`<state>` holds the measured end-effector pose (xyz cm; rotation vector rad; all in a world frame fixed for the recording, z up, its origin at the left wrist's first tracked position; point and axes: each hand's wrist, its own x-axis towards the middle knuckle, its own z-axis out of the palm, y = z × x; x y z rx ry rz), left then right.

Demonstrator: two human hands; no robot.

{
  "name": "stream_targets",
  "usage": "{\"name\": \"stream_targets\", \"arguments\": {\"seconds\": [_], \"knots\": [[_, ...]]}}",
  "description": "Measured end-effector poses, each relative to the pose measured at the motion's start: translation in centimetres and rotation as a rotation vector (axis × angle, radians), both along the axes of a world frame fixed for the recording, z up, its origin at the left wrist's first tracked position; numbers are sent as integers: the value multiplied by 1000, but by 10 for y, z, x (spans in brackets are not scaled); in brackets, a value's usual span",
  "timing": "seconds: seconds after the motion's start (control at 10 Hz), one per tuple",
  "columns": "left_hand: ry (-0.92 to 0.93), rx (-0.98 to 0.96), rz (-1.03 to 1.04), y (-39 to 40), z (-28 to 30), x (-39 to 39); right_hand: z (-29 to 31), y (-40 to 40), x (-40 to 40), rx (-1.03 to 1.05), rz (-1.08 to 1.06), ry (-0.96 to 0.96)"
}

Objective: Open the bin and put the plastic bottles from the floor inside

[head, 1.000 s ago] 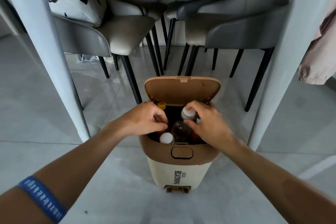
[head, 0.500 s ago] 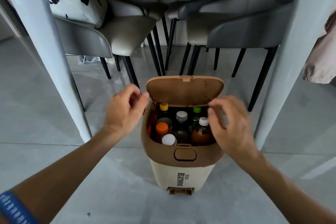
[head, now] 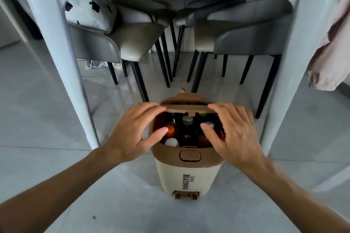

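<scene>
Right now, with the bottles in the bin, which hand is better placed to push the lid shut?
Either, roughly: left hand and right hand each have fingertips on the half-lowered lid, one at each end. Neither holds anything. Pressing with both looks most even.

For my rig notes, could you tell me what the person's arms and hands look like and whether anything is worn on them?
Both forearms are bare as far as the picture shows: no sleeves, gloves, rings or watch can be seen. The left hand and right hand are bare too, with short nails. No wristband shows on either arm.
</scene>
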<state>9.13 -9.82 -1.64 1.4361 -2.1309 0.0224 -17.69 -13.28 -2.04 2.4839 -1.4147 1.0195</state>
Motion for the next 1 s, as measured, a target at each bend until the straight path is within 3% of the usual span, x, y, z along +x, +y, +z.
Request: {"name": "stream_targets", "arguments": {"seconds": [0.1,0.4,0.9,1.0], "knots": [[-175,21,-43,20,-31,3,-28,15,-3,-6,69,126],[-286,105,-67,28,-53,-13,-57,28,-1,46,129,231],[-252,141,-53,33,-55,-20,-54,36,1,168,120,270],[-152,54,-25,19,-17,-7,-34,28,-5,172,109,153]]}}
